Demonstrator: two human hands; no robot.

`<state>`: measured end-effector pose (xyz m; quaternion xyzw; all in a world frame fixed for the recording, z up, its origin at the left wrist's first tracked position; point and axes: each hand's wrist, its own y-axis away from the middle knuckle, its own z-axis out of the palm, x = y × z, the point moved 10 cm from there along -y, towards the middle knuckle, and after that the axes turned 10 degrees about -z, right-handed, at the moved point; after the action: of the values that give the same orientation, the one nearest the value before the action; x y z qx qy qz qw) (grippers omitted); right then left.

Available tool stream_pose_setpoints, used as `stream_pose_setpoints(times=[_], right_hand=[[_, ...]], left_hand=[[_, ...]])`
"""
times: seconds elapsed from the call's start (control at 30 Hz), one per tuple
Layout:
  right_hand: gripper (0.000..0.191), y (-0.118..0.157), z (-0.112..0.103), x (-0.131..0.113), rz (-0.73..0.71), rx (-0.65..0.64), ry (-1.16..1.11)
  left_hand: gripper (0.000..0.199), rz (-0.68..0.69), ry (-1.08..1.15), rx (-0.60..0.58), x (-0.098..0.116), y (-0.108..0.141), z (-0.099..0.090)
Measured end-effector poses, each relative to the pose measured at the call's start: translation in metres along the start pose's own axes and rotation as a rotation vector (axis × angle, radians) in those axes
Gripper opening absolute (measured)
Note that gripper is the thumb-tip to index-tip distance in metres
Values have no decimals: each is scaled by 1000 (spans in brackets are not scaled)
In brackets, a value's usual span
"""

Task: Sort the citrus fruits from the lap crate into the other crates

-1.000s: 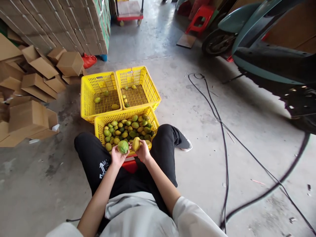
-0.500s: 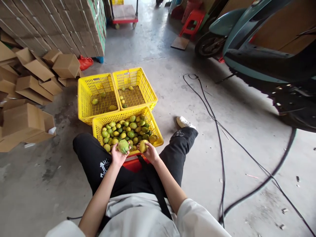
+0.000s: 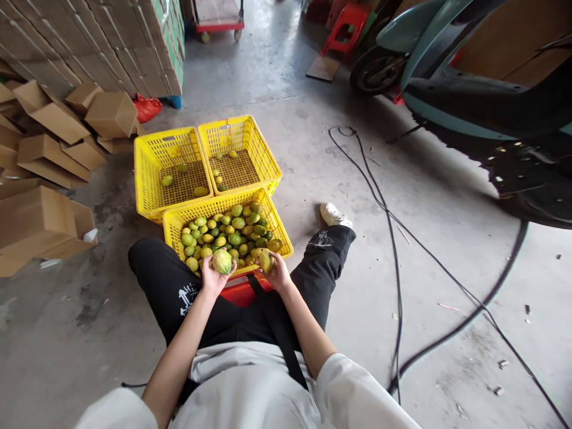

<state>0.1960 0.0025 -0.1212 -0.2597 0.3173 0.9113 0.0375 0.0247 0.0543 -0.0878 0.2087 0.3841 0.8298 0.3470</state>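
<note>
My left hand point(image 3: 213, 279) is closed round a large green-yellow lemon point(image 3: 222, 261), held above the near rim of the front yellow crate point(image 3: 286, 243). In my right hand point(image 3: 278, 274) is a yellower lemon point(image 3: 266, 261), gripped by the fingers at the same height. Many green and yellow lemons point(image 3: 238, 223) fill the front crate beyond both hands. Behind it stand two more yellow crates side by side. Several lemons lie in the back left crate point(image 3: 147, 196), and several in the back right crate point(image 3: 269, 173).
Open cardboard boxes point(image 3: 49, 220) lie heaped at the left, before a tall carton stack point(image 3: 129, 42). A scooter point(image 3: 415, 89) stands at the right. Black cables point(image 3: 397, 286) cross the floor. A red stool point(image 3: 344, 30) and a trolley point(image 3: 218, 18) are at the back.
Both lemons have turned in my hands: the left one shows a yellower side. The right hand has shifted slightly right and up. The whole view has tilted a little.
</note>
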Motion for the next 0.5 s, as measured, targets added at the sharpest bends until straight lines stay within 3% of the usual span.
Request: stream_pose_setpoints(times=[0.23, 0.5], right_hand=[[31, -5, 0, -1, -4, -53, 35], [30, -3, -9, -1, -56, 27, 175]], left_hand=[[38, -46, -38, 9, -3, -3, -4], [35, -85, -60, 72, -7, -5, -8]])
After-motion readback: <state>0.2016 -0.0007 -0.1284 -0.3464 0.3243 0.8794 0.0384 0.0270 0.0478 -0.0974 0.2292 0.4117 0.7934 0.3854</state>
